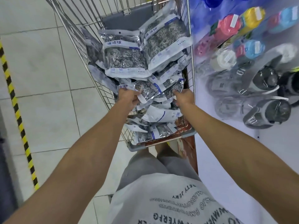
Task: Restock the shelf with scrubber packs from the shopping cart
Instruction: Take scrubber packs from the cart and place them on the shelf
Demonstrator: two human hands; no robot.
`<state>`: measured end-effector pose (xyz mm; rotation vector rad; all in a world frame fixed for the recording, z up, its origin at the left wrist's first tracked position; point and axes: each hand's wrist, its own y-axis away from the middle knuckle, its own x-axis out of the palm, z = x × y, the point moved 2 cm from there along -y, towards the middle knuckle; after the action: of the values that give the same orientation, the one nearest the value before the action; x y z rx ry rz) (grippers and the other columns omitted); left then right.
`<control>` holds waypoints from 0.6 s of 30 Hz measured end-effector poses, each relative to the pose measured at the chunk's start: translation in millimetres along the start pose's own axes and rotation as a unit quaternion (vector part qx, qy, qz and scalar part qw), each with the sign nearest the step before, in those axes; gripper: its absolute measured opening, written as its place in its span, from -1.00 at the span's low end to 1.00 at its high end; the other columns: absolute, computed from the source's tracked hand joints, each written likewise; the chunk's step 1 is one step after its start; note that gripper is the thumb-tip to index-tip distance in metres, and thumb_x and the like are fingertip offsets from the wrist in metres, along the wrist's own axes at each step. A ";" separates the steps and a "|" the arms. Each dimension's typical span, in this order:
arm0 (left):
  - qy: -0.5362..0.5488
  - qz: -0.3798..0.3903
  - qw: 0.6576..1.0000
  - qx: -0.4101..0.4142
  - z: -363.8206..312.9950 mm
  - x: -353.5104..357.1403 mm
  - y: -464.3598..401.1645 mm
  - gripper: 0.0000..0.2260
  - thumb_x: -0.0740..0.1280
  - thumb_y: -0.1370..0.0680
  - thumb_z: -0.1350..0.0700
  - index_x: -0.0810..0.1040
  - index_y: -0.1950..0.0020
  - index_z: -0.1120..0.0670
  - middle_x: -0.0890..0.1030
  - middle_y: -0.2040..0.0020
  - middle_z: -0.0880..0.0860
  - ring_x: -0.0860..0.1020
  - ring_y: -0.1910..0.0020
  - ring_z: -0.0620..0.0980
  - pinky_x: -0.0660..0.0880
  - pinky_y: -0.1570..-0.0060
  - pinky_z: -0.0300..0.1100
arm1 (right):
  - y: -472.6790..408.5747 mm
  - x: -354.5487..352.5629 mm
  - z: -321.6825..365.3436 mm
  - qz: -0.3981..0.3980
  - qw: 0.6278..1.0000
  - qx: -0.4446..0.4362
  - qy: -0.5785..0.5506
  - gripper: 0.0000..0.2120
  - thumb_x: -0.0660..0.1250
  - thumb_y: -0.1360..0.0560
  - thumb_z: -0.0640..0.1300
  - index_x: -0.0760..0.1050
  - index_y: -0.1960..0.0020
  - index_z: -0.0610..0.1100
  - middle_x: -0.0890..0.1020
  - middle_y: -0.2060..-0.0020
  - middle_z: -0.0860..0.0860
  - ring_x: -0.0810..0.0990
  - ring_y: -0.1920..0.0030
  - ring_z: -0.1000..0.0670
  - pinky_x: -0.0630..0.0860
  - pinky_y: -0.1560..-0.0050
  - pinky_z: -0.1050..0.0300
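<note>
A wire shopping cart [90, 50] stands in front of me, piled with several clear-and-white packs of steel scrubbers [124, 57]. Both my arms reach down into the pile near the cart's near end. My left hand [129, 98] grips the lower edge of one scrubber pack [148, 90]. My right hand [184, 97] pinches the corner of a neighbouring pack [174, 88], fingers curled into the pile. The shelf [234, 159] rises at the right, close beside the cart.
The white shelf at the right carries coloured round containers [229, 25] and grey-black bottles [268, 110], blurred. Pale floor tiles [42, 65] lie to the left, with a yellow-black striped line [16, 109] running along them. The cart's handle [161, 141] sits just before my legs.
</note>
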<state>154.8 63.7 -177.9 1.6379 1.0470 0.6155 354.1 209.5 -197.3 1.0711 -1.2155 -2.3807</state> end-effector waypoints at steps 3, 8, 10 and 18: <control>0.040 0.035 0.999 -0.009 12.3 -3.7 8.1 -0.44 0.37 -0.51 0.52 0.32 -0.41 0.12 0.65 -0.12 0.23 0.72 0.03 0.12 0.70 0.12 0.11 | 4.5 1.4 1.7 -0.033 0.999 -0.007 -0.004 -0.69 0.50 -0.49 -0.02 0.42 -0.06 -0.08 0.59 0.00 -0.05 0.64 0.04 -0.11 0.65 0.00 -0.09; 0.033 0.076 0.996 -0.014 36.4 -22.3 27.1 -0.21 0.35 -0.49 0.54 0.20 -0.58 -0.02 0.55 -0.26 0.22 0.70 -0.10 0.16 0.59 -0.19 0.27 | 13.7 -11.0 -4.7 -0.070 0.997 -0.030 -0.019 -0.86 0.38 -0.55 -0.31 0.55 -0.07 -0.15 0.60 0.04 0.03 0.56 0.09 0.03 0.50 0.09 0.15; 0.018 0.101 0.994 -0.030 45.8 -35.5 29.6 -0.25 0.38 -0.49 0.50 0.26 -0.53 -0.06 0.56 -0.29 0.24 0.68 -0.16 0.21 0.59 -0.18 0.31 | 17.8 -16.3 -11.5 -0.062 0.997 -0.039 -0.016 -0.88 0.41 -0.54 -0.29 0.55 -0.05 -0.16 0.59 0.09 0.02 0.54 0.17 0.06 0.47 0.20 0.21; -0.042 0.133 0.989 -0.054 19.0 -47.2 10.6 -0.37 0.63 -0.39 -0.01 0.53 -0.38 0.17 0.49 -0.38 0.22 0.56 -0.23 0.25 0.60 -0.21 0.21 | 19.6 -17.6 -33.3 0.014 0.995 -0.030 -0.097 -0.82 0.40 -0.47 -0.25 0.42 0.04 -0.07 0.56 0.08 -0.06 0.54 0.09 -0.07 0.50 0.12 0.03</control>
<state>150.8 12.6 -168.9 1.7064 0.7269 0.7583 388.2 187.0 -185.8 0.8151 -1.2033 -2.5303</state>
